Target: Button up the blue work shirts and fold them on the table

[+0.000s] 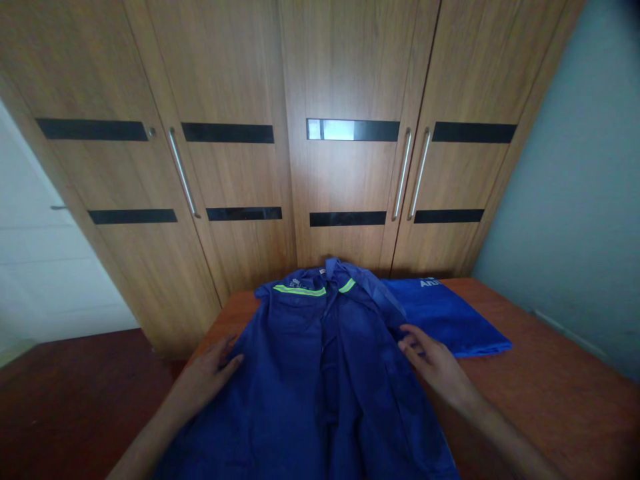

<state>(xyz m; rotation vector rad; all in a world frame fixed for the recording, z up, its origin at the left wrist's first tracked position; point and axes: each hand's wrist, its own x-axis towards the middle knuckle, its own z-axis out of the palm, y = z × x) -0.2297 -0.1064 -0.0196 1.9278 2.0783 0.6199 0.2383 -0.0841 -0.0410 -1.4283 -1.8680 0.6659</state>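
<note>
A dark blue work jacket point(290, 367) with yellow-green reflective strips across the chest lies spread out, its collar away from me and its front parted down the middle. The lower part runs out of the picture at the bottom. At its left edge is my left hand point(207, 373), open, thumb and fingers apart. My right hand point(433, 363) is by the right edge near the sleeve, its fingers loosely bent and apart, with nothing visible in them. Whether its fingertips touch the fabric I cannot tell. Beside the jacket lies a folded bright blue cloth item point(445, 320) with white lettering.
The jacket and cloth item rest on a reddish-brown table point(550, 387). Behind it stands a wooden wardrobe point(345, 180) with metal handles and dark strips. A pale wall point(575, 200) borders the right side, and a white door point(45, 267) is at the left.
</note>
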